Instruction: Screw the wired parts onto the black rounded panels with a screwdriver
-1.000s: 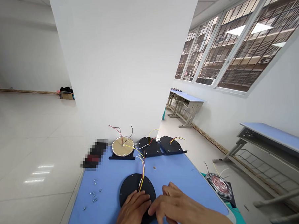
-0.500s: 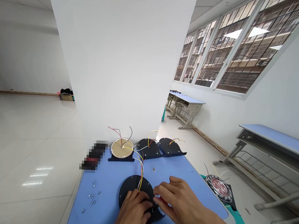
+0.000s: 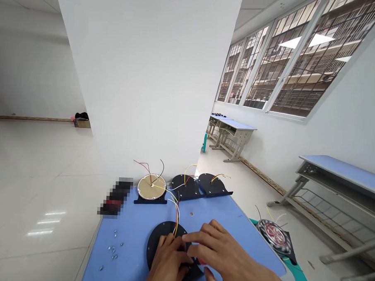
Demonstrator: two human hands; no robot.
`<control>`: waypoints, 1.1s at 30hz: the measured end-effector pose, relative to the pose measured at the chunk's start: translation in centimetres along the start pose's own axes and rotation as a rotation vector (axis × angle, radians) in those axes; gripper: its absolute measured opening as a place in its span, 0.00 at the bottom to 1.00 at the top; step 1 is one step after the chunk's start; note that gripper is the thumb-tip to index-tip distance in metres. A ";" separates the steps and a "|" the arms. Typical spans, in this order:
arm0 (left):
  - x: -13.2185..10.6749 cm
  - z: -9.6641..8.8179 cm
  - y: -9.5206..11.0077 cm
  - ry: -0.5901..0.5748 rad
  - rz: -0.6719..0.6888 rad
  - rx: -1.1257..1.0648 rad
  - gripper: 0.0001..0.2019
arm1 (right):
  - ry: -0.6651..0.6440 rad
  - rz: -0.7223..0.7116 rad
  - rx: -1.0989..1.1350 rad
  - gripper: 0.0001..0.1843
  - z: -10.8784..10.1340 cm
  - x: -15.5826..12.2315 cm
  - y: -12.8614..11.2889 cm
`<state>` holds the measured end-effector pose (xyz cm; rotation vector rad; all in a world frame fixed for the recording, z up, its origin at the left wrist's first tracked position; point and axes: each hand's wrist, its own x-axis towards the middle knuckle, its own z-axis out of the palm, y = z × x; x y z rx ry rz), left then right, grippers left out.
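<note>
A black round plate (image 3: 158,234) with a straight flange lies on the blue table right in front of me. Red, yellow and white wires (image 3: 177,216) rise from its middle. My left hand (image 3: 171,258) presses on the plate, fingers bent and closed at its lower right part. Close beside it, my right hand (image 3: 215,251) is closed around a red-handled screwdriver (image 3: 201,261). Only a bit of the red handle shows; the tip is hidden by the fingers. Several small screws (image 3: 113,250) lie loose on the left of the table.
Along the back of the blue table (image 3: 130,229) stand a tan-faced disc (image 3: 151,188) and two black plates (image 3: 187,187) with wires. A pixelated dark object (image 3: 116,195) is at the back left. On a teal stool (image 3: 296,271) at right rests a patterned disc (image 3: 275,235). A white pillar (image 3: 146,80) rises behind.
My right hand has turned, its index finger now stretched toward my left hand, and less of the red handle shows. My left hand remains on the plate. The view has shifted slightly.
</note>
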<state>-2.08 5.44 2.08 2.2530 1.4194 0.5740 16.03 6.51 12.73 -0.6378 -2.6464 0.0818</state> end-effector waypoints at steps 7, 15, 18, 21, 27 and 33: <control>0.3 0.4 -0.3 0.016 0.020 0.028 0.10 | 0.006 0.038 0.021 0.16 -0.1 0.2 -0.4; 0.8 -0.5 0.7 0.011 0.066 -0.016 0.05 | 0.245 0.091 -0.055 0.11 -1.1 -1.3 0.6; 0.1 -1.3 0.6 0.114 0.033 -0.029 0.05 | 0.477 0.169 -0.151 0.11 -1.0 -2.8 2.2; -2.1 -2.0 -1.9 0.343 0.026 0.117 0.05 | 0.564 0.276 -0.280 0.14 0.6 -4.8 4.1; -8.8 -2.6 -9.2 0.679 -0.055 0.654 0.04 | 0.542 0.323 -0.316 0.12 7.0 -9.3 6.7; -11.4 -2.5 -11.3 0.677 -0.083 0.840 0.05 | 0.411 0.348 -0.298 0.12 11.3 -11.9 7.2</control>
